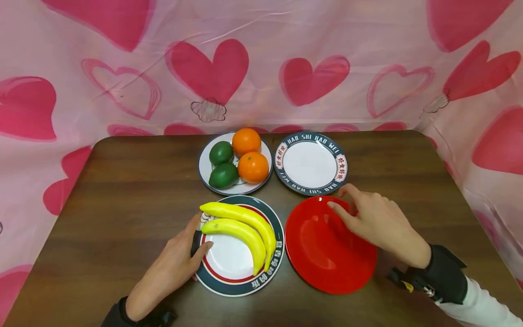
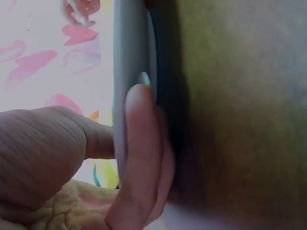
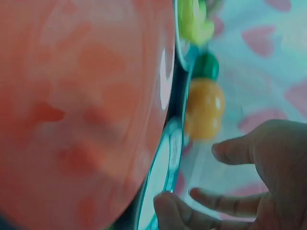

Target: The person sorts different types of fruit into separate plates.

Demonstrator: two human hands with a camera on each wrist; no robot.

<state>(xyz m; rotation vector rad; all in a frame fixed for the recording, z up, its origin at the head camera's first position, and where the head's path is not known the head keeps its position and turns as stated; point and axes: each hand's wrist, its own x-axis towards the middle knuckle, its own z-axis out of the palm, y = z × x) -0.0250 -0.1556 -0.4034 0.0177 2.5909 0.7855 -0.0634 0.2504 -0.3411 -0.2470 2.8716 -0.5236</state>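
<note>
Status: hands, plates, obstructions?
Left hand grips red-ringed plate edge-on. Right hand empty, above red plate. Two bananas on gripped plate. Nothing seen in right hand's way.

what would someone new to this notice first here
Probably the glossy red plate at front right on the table, with the person's right hand over its far right side. Next, the two yellow bananas on the dark-rimmed plate that the left hand grips at its left edge. Behind everything hangs the pink heart-print backdrop.

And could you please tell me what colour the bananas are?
The bananas are yellow, clearest in the head view.
</note>
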